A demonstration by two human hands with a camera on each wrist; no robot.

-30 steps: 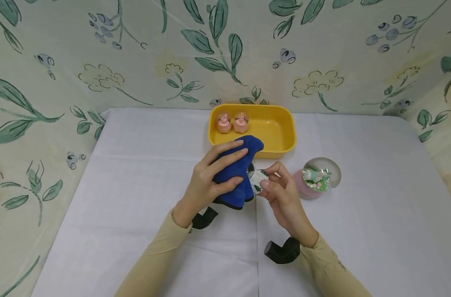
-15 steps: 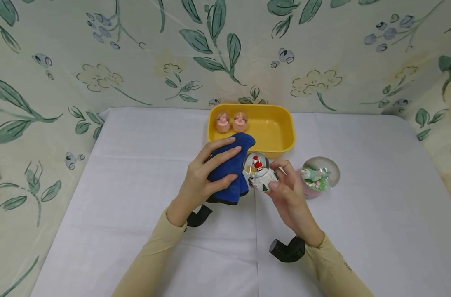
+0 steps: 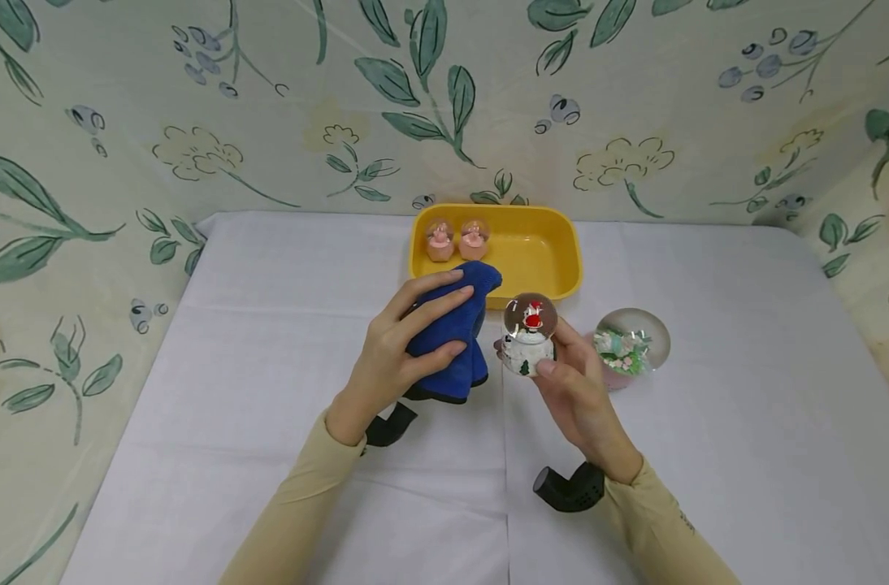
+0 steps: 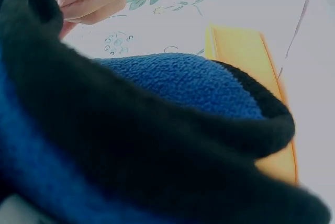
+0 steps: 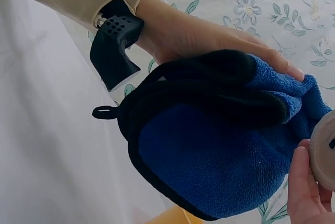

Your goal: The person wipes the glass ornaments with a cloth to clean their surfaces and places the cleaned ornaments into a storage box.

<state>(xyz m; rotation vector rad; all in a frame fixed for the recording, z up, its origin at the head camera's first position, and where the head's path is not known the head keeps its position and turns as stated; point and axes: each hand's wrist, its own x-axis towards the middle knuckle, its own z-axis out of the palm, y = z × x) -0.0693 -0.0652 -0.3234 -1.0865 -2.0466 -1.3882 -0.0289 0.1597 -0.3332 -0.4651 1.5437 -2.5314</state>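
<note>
Small snow globe (image 3: 530, 335), one, white base, red figure within: gripped by the fingers of the right hand (image 3: 585, 400). Blue cloth (image 3: 448, 335), one, folded, black-edged: at the globe's nine o'clock as I see it, just beside, held between thumb and fingers of the left hand (image 3: 393, 349). Yellow tray (image 3: 543, 253), one: eleven o'clock, on the tabletop (image 3: 744, 406); contains two pink snow globes (image 3: 474, 241), nine o'clock end. Large snow globe (image 3: 645, 340), one, pink base: three o'clock.

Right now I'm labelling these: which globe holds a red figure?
The white-based globe in the right hand; the pink pair in the tray and pink globe on the table lack red.
</note>
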